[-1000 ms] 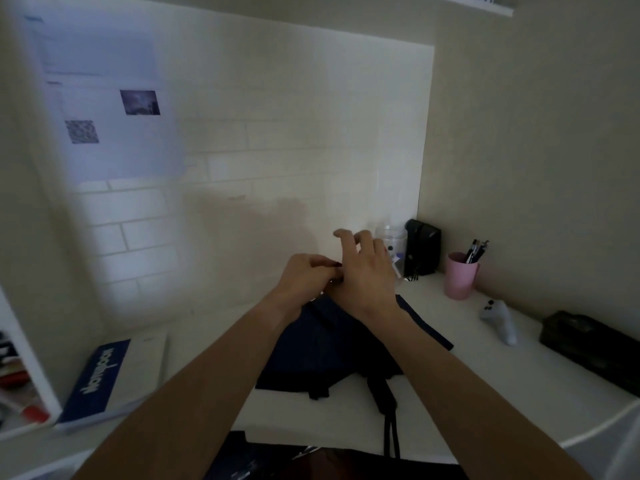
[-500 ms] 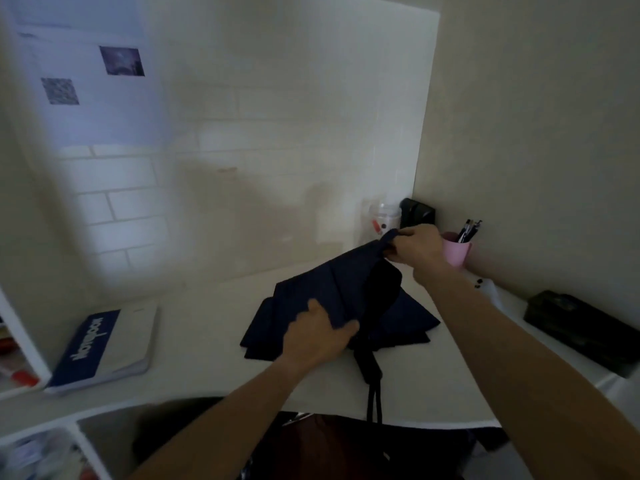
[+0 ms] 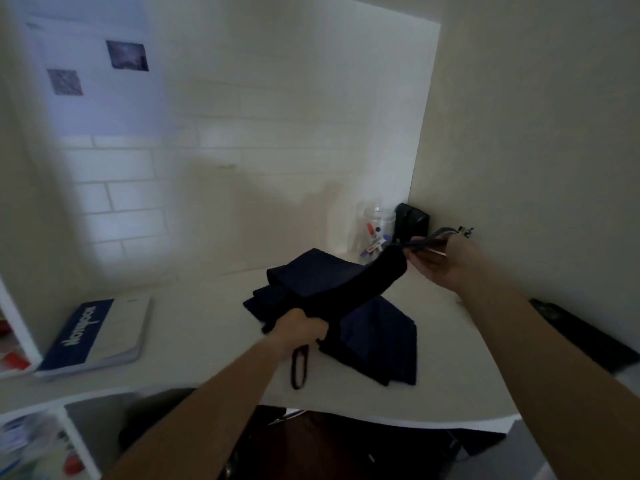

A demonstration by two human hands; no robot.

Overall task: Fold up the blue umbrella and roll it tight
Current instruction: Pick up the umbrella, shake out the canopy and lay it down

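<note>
Hands grip blue umbrella: left hand prob. handle end, right hand tip.

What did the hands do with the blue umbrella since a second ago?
The hands, together at the umbrella's far end a second ago, have moved apart. The right hand pulled that end up and to the right, toward the wall. The left hand came back toward the person and now grips the handle end. The blue umbrella is stretched between them. The notebook and the desk stayed as they were.

White desk bears a notebook, clear cup and umbrella
</note>
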